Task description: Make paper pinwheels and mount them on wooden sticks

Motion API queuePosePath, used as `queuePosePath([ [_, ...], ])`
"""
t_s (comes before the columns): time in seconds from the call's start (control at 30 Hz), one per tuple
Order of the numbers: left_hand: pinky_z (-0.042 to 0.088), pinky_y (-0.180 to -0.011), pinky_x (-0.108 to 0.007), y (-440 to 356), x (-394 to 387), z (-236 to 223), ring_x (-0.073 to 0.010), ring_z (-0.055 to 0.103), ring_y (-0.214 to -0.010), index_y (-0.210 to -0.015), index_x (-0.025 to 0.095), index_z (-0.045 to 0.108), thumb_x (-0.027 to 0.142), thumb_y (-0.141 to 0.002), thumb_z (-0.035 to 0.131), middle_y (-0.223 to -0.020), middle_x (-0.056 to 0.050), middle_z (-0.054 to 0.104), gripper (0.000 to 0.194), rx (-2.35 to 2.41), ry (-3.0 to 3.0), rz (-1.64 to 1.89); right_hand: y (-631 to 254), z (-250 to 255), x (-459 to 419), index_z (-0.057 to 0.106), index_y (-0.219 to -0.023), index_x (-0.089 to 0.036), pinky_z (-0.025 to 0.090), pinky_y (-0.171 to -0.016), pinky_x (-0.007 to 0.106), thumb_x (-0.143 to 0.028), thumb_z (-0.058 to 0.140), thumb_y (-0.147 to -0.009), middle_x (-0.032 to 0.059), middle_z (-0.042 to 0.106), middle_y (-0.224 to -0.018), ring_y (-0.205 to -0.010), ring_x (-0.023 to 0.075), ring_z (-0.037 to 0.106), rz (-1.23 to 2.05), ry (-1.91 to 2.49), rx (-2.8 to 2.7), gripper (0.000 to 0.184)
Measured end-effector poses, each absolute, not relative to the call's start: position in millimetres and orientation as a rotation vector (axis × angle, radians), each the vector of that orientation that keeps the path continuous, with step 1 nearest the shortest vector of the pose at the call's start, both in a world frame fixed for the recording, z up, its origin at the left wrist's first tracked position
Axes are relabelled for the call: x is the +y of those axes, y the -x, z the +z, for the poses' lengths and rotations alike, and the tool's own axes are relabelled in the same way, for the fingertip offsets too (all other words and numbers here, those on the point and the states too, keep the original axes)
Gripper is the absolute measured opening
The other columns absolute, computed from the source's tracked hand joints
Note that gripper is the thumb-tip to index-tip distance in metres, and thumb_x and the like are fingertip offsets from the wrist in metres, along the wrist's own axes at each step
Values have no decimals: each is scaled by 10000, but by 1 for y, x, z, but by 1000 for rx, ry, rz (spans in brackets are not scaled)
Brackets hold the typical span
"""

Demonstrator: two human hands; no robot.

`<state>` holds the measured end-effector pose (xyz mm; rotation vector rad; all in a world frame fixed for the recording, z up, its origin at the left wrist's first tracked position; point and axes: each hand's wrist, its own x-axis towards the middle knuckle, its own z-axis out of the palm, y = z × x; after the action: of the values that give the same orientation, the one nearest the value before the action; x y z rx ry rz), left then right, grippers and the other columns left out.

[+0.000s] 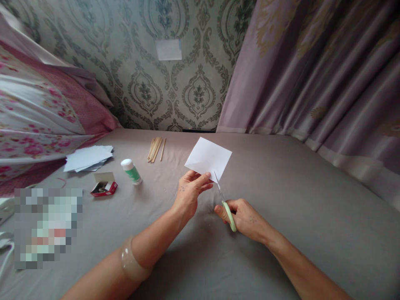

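The person's wearing a wide band (pixel 133 263) around the left forearm (pixel 165 233), and it's looking pale, see-through and kinda plasticky, with little shiny spots catching the light. The right forearm (pixel 301 260) is showing bare. The left hand (pixel 186 198) is sporting tiny dark marks (pixel 183 188) on its back, and the right hand (pixel 248 218) is carrying similar flecks (pixel 253 219), too small to read.

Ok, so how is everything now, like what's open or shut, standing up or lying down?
Paper: held up in the left hand, unfolded
Scissors: held in the right hand, blades at the paper; can't tell how far open
Box: open, lid up, things inside
Tube: standing, cap on
Sticks: lying down, one apart from the bunch
Sheets: lying in a loose pile
Curtain: hanging in folds
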<state>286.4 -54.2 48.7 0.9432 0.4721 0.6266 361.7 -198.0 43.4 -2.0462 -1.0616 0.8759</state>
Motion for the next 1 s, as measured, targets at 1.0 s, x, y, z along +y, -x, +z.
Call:
queuePosePath([
  [1.0, 508, -649, -258, -288, -52, 50, -127, 635, -646, -766, 154, 676, 303, -553, 836, -713, -9, 675, 305, 481, -946, 647, -361, 43, -195, 378, -532, -192, 239, -513, 254, -722, 465, -732, -43, 263, -555, -544, 97, 287, 772, 2145, -1005, 572],
])
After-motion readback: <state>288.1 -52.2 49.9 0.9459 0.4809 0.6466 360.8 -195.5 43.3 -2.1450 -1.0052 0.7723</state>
